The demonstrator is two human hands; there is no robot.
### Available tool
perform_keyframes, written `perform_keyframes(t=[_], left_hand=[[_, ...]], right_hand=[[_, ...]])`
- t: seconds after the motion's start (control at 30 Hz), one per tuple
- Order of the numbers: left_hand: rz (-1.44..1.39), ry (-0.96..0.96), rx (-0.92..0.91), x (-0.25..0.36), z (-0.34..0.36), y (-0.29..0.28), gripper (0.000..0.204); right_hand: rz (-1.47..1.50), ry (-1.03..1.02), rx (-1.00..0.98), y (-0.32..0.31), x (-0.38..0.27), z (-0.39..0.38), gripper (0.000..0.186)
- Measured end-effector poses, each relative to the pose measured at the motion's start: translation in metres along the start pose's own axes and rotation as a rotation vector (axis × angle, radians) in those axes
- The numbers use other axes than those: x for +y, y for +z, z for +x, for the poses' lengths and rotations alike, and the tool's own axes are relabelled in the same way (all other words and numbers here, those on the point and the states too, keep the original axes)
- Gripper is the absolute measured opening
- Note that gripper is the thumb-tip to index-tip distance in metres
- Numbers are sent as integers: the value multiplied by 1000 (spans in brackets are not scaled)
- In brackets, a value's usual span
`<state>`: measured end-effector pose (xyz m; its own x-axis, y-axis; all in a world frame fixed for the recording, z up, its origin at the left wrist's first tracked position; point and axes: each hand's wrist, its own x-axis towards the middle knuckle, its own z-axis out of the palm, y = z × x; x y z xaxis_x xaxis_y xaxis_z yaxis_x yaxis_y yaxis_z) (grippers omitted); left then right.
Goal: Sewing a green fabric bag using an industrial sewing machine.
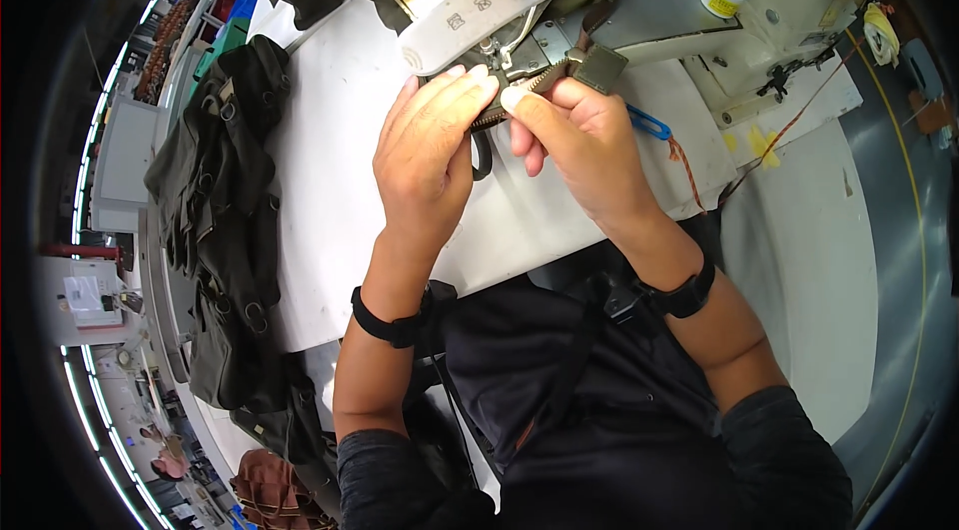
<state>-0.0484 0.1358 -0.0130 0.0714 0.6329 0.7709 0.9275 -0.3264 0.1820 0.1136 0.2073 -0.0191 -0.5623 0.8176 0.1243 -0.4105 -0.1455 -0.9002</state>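
A sewing machine (489, 12) with a pale rounded head stands over the white table (335, 160). Close in front of its presser foot (491, 48), my left hand (428, 135) lies with fingers stretched out, tips on a dark olive piece of work. My right hand (589, 140) pinches the work's edge between thumb and fingers, beside a zipper (549, 77) with metallic teeth. An olive fabric end (602, 67) sticks up past the right fingers. Below my left fingertips hangs a dark loop (483, 158). My hands cover most of the piece.
Dark olive bags with metal rings (220, 200) are heaped along the left side. A blue tool (649, 122) on an orange cord lies right of my right hand. Lower left sits a brown bag (280, 485). The machine's pale body (789, 10) fills the upper right.
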Motion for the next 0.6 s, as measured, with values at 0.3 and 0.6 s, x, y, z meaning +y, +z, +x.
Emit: perform_keyframes(t=[0.3, 0.6], left_hand=[[-34, -39, 40, 2, 1, 5, 39], [-45, -52, 67, 3, 3, 7, 34]], right_hand=[[41, 33, 81, 4, 1, 1, 22], [26, 72, 99, 7, -9, 2, 23]])
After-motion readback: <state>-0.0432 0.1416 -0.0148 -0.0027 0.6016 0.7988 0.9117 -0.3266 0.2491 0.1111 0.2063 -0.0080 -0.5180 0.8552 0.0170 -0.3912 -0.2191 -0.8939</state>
